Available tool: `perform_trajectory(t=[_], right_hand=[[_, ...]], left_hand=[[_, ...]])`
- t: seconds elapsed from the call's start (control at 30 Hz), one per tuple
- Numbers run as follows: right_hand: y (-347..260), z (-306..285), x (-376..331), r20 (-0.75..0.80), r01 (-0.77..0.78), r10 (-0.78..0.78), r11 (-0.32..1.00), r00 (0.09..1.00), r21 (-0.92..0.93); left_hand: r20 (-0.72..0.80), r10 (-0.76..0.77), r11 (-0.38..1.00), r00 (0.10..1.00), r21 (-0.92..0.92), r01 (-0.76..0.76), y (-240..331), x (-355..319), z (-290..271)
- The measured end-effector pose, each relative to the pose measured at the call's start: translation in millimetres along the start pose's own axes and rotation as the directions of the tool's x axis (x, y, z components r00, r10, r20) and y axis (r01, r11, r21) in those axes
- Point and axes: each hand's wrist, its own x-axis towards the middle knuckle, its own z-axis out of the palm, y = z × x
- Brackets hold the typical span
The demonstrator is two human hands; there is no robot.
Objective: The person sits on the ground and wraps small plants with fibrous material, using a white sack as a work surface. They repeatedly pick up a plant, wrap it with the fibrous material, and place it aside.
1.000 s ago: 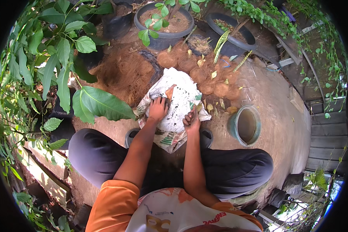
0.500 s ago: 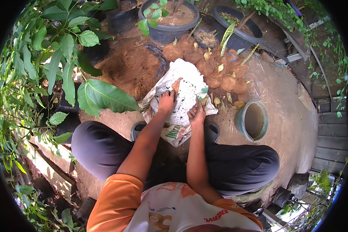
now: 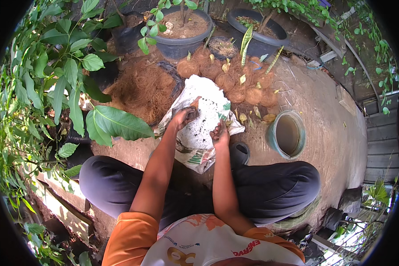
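A white sack with green and red print lies spread on the ground before me, scattered with dark crumbs. Over its left part is my left hand, its fingers curled and darkened; what they hold, if anything, I cannot make out. A brown, dry leaf-like piece sits just beyond those fingers. At the sack's right side my right hand is closed with the fingers drawn together, and anything inside is too small to name.
Brown coir fibre lies heaped beyond the sack, beside several fibre-wrapped balls with small shoots. A bucket stands at the right. Large dark pots line the back. A broad green leaf overhangs from the left.
My left hand has drawn its fingers in from their reach over the sack and is now curled. My right hand stays closed by the sack's right side. The whole view has shifted slightly.
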Motion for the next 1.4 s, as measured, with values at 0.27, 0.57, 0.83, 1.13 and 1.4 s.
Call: perform_trajectory(t=[0.27, 0.57, 0.83, 1.13, 1.4], right_hand=[[3.2, 9.7, -10.8, 0.064, 0.080, -0.076, 0.994, 0.995, -0.072], [5.8, 8.3, -14.1, 0.094, 0.067, -0.044, 0.962, 0.995, -0.265], [4.7, 10.8, -15.5, 0.009, 0.221, -0.226, 0.940, 0.974, -0.259], [4.0, 15.5, -13.9, 0.016, 0.360, -0.374, 0.880, 0.927, -0.308], [-2.9, 18.9, -24.4, 0.170, 0.311, -0.274, 0.915, 0.946, -0.255]], left_hand=[[0.240, -0.097, 0.993, 0.966, 0.090, 0.078, 12.9, -24.2, 24.9], [0.297, -0.079, 0.861, 0.952, 0.501, -0.085, 26.0, -37.6, 61.7], [0.285, -0.088, 0.598, 0.954, 0.782, -0.178, 35.9, -33.5, 64.7], [0.218, -0.083, 0.768, 0.972, 0.636, -0.077, 45.0, -20.7, 55.1], [0.320, 0.014, 0.752, 0.947, 0.621, -0.221, 38.5, -18.0, 55.1]])
